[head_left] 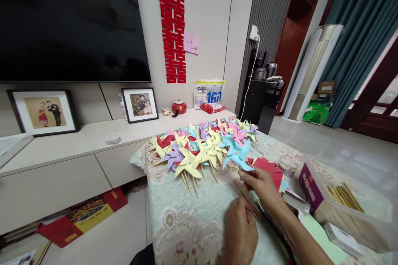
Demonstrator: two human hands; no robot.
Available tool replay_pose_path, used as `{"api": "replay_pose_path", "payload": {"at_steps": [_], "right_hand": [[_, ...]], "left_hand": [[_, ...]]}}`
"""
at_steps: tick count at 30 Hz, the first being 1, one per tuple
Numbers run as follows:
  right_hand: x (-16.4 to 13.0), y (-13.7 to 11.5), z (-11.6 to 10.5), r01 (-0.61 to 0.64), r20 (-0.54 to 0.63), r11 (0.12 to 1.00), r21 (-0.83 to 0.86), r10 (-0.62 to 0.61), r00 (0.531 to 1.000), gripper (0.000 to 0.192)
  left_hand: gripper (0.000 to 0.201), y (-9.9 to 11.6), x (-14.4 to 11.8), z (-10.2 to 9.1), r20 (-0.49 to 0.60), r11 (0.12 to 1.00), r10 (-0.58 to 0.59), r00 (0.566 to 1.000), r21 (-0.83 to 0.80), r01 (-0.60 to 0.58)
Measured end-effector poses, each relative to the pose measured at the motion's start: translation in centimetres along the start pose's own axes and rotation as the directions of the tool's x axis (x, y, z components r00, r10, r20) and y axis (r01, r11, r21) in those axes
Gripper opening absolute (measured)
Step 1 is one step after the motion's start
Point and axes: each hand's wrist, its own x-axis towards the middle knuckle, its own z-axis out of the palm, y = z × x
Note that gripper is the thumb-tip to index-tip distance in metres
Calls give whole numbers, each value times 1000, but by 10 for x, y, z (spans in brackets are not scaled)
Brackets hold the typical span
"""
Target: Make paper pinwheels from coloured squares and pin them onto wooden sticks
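Note:
My right hand (261, 182) is closed, pinching a lower blade of a light blue paper pinwheel (235, 154) that faces me with a small pin at its centre. Below it, my left hand (241, 225) is curled closed at a thin wooden stick (242, 191), which slants across the tablecloth; its fingertips are partly hidden. Ahead of both hands lies a dense group of finished pinwheels (189, 161) in yellow, purple, pink, red and blue, their sticks pointing toward me.
Red paper sheets (267, 170) lie beyond my right hand, beside a round clear container (287, 165). At right stand a plastic box (351, 219) with wooden sticks (345, 196), pale green paper (320, 236) and a small white box (342, 239). A floral cloth (192, 219) covers the table.

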Motion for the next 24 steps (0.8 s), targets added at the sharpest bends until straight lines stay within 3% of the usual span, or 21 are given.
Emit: {"api": "replay_pose_path", "payload": {"at_steps": [4, 9, 14, 19, 24], "right_hand": [[15, -3, 33, -58, 93, 998, 31, 55, 994, 24], [26, 3, 60, -152, 205, 988, -7, 150, 967, 24], [27, 7, 70, -193, 280, 980, -45, 197, 939, 21], [29, 10, 75, -244, 343, 968, -53, 247, 906, 24], [36, 11, 78, -278, 372, 960, -47, 275, 887, 29]], "left_hand": [[36, 5, -4, -2, 52, 997, -2, 999, 74, -2], [52, 6, -7, -4, 137, 993, 111, 984, 12, -113], [55, 3, -7, -1, 227, 985, 171, 959, -38, -167], [50, -4, -8, 6, 156, 957, 245, 957, -200, -212], [47, -10, -12, 12, 156, 950, 198, 968, -275, -150]]}}
